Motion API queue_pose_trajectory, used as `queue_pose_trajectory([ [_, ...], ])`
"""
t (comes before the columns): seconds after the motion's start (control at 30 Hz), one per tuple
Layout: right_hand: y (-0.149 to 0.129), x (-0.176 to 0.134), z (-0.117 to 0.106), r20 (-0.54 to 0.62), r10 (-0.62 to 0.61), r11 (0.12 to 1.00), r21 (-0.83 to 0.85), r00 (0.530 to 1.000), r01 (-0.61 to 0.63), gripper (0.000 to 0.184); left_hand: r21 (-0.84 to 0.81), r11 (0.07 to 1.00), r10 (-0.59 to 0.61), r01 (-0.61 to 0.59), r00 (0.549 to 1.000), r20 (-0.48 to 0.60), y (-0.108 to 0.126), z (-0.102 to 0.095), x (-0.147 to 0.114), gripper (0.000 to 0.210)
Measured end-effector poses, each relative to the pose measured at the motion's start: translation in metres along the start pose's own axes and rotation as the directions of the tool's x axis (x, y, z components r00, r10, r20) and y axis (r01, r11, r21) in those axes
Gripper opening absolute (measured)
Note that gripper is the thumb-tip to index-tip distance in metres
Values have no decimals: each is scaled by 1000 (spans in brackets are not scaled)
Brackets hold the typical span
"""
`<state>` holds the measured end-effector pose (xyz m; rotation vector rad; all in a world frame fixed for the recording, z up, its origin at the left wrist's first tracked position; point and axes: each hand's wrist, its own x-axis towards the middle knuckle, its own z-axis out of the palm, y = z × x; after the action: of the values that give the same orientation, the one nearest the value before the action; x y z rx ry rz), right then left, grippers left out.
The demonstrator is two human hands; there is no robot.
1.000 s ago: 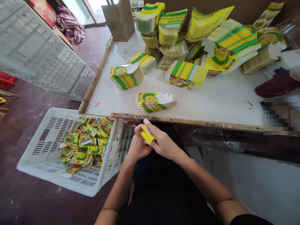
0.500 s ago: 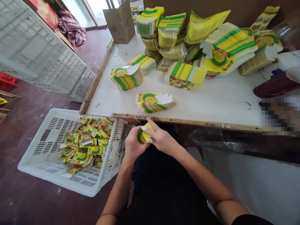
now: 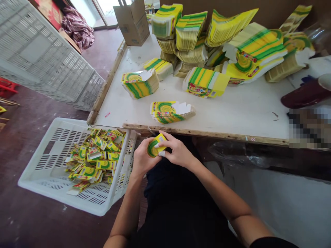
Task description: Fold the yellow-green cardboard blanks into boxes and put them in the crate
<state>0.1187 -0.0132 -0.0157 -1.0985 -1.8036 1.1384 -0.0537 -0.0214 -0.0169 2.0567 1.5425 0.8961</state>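
Between both hands, just off the table's front edge, is a small yellow and green carton (image 3: 155, 146). My left hand (image 3: 143, 157) is wrapped around its left side. My right hand (image 3: 178, 151) grips its right end, with white tape or covers on some fingertips. The carton's barcode end faces up and to the right. Beyond my hands, a fanned stack of flat cartons (image 3: 168, 112) lies near the table edge. To the left, a white plastic crate (image 3: 62, 198) holds a heap of similar small cartons (image 3: 97, 155).
On the white table (image 3: 232, 117) stand several more bundles of flat cartons (image 3: 207, 82). A brown cardboard box (image 3: 134, 26) is at the far left corner. Stacked white crates (image 3: 46, 58) rise on the left. A dark red cup (image 3: 302, 93) lies at the right.
The carton has turned in my hands and shows more of its swirl face; its barcode end looks folded flat. My hands have shifted slightly left. My right fingers have spread a little.
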Motion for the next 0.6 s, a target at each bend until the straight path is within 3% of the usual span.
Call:
queue_pose_trajectory([
  [0.07,1,7,0,38,-61,998,36,997,60,39,-8,998,-65,64,998,-28,-13,-10,-5,45],
  [0.13,3,21,-8,-1,-108,994,9,994,108,45,30,986,-156,163,974,-164,-33,-30,-10,49],
  [0.17,5,30,-15,-56,-116,993,-41,992,114,44,79,969,-203,236,933,-299,-43,-43,-12,51],
  [0.23,9,51,-31,-216,-99,978,-201,971,55,39,183,908,-227,377,808,-544,-63,-70,-17,68],
  [0.3,14,72,-45,-306,-51,925,-374,951,-71,40,206,854,-247,478,720,-649,-76,-90,-21,77],
  [0.33,17,81,-50,-323,-12,882,-450,946,-143,42,193,843,-262,502,698,-667,-79,-95,-23,75],
  [0.4,22,94,-55,-317,66,787,-566,946,-245,41,148,857,-296,493,708,-642,-79,-92,-26,62],
  [0.5,27,101,-54,-291,111,693,-663,950,-283,34,66,918,-308,392,805,-507,-70,-65,-25,42],
  [0.6,28,99,-50,-298,93,659,-696,950,-283,34,-53,944,-324,326,882,-342,-58,-33,-19,35],
])
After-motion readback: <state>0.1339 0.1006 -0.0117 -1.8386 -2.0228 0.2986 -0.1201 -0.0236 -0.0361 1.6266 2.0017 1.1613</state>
